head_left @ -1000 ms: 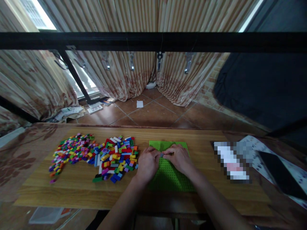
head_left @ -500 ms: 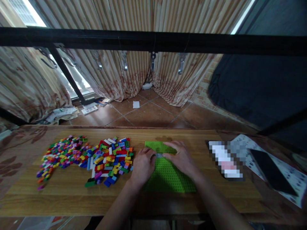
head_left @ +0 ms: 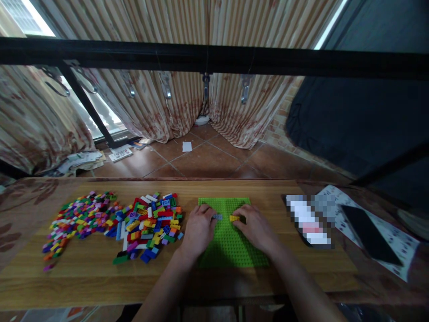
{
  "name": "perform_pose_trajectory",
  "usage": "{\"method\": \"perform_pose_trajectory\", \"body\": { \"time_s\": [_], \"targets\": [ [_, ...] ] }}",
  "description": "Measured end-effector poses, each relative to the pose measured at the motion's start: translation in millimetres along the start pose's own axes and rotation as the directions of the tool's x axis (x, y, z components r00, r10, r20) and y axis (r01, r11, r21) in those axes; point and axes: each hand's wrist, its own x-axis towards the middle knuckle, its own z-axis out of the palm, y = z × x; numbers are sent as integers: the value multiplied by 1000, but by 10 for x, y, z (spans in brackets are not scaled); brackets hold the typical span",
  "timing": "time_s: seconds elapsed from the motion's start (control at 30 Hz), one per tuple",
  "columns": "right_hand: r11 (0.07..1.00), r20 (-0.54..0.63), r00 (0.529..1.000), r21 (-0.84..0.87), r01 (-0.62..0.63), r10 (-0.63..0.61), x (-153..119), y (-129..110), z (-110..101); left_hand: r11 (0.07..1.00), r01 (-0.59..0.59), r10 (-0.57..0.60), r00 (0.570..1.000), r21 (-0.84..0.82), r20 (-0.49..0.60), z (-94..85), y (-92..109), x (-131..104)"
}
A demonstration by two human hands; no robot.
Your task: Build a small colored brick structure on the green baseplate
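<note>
A green baseplate (head_left: pixel 231 250) lies on the wooden table under both hands. My left hand (head_left: pixel 200 227) is closed on a small grey brick (head_left: pixel 217 217) over the upper left part of the plate. Whether that brick is pressed onto the studs I cannot tell. Facing it from the right, my right hand (head_left: pixel 253 225) pinches a small yellow brick (head_left: pixel 233 218) between thumb and fingers. A short gap of bare green studs separates the two bricks.
Left of the plate lies a heap of larger mixed bricks (head_left: pixel 150 223); farther left spreads a pile of smaller pieces (head_left: pixel 80 214). To the right are a blurred-out phone-like object (head_left: pixel 308 221), a patterned sheet (head_left: pixel 398 250) and a dark flat device (head_left: pixel 370 235).
My right hand has drawn back from the grey brick, its fingers closing from a spread pose, and a yellow brick now shows in them. The view has shifted slightly.
</note>
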Motion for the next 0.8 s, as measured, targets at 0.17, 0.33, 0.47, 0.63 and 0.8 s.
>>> {"method": "perform_pose_trajectory", "body": {
  "time_s": [0.17, 0.33, 0.47, 0.63, 0.8],
  "targets": [
    [1000, -5, 1000, 7, 2, -2, 2, -32, 14, 1000, 21, -21, 1000, 20, 16, -7, 16, -17],
    [1000, -10, 1000, 8, 14, -14, 3, -21, 19, 999, 31, -31, 1000, 16, 5, -4, 16, -34],
    [1000, -30, 999, 10, 29, -28, 12, -27, 28, 1000, 31, -31, 1000, -4, 0, -6, 28, -38],
    [999, -43, 998, 18, 43, -42, 36, -39, 61, 999, 35, -36, 999, -39, -4, -9, 24, -42],
    [997, -28, 997, 28, 70, -69, 55, -96, 112, 998, 23, -24, 1000, -67, -18, 0, 1, -52]
  ]
}}
